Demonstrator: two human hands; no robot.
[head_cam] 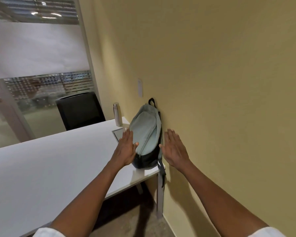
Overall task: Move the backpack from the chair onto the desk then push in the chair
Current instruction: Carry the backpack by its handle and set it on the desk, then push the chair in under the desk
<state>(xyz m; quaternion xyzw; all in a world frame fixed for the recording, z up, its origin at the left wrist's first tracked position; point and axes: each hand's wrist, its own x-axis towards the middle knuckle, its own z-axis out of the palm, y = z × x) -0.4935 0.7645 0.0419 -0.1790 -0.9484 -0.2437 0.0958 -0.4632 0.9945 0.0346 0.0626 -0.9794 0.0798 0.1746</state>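
A pale green backpack (pixel 146 132) with a black base stands upright on the white desk (pixel 58 159), at its near right corner, leaning against the yellow wall. One strap hangs over the desk's edge. My left hand (pixel 126 147) lies flat against the backpack's left side, fingers straight. Just right of the backpack, my right hand (pixel 175 147) is open by the wall, its thumb close to the bag; I cannot tell if it touches. A black chair (pixel 79 110) stands at the desk's far side. No other chair is in view.
A steel bottle (pixel 117 114) stands on the desk behind the backpack, next to a flat grey-framed panel (pixel 118 133). A white desk leg (pixel 160 194) runs down beside the wall. A glass partition and door frame close the room at the left.
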